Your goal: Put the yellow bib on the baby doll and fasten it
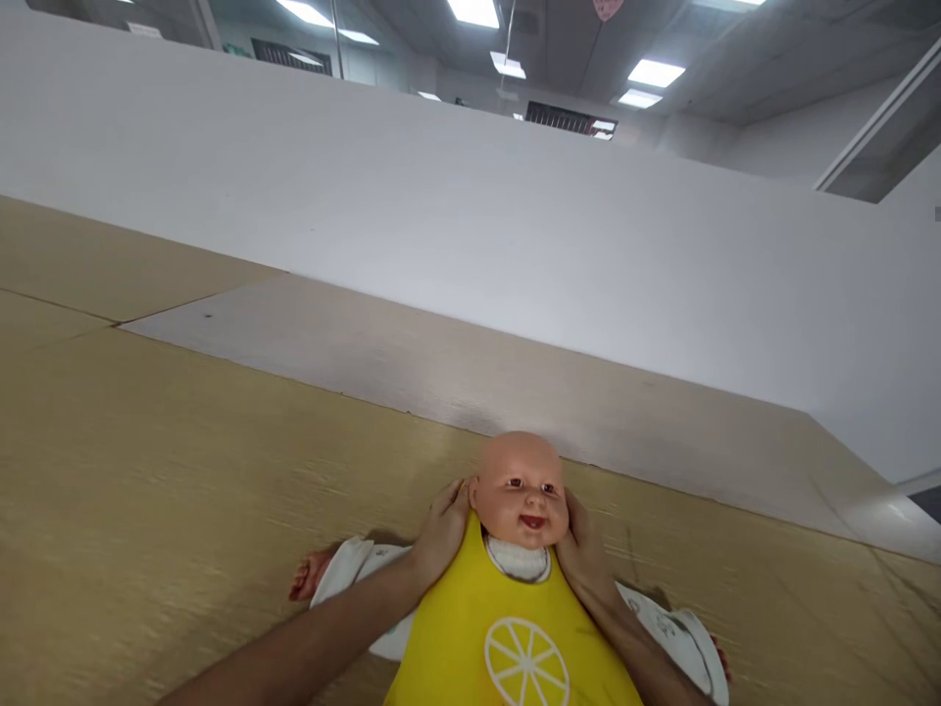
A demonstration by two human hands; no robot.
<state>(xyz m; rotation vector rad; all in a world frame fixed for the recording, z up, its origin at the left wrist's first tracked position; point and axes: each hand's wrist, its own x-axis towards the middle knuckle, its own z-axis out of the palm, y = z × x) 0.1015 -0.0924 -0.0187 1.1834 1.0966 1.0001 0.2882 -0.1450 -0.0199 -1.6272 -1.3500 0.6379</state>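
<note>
your left hand [441, 534] and right hand [582, 549] curl behind the neck of the doll [519, 490] by the near edge of the tabletop [147, 510], whether they grip anything hidden, so tugging the bib [470, 628] could twist its head.

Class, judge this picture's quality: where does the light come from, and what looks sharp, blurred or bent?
Head view: even light from ceiling panels, which are blown out to white. Head view: only soft shadows around the doll. Head view: its face and yellow bib are fairly sharp, while the wooden surface smears at near left. Head view: the white wall slants, so the frame is tilted.
</note>
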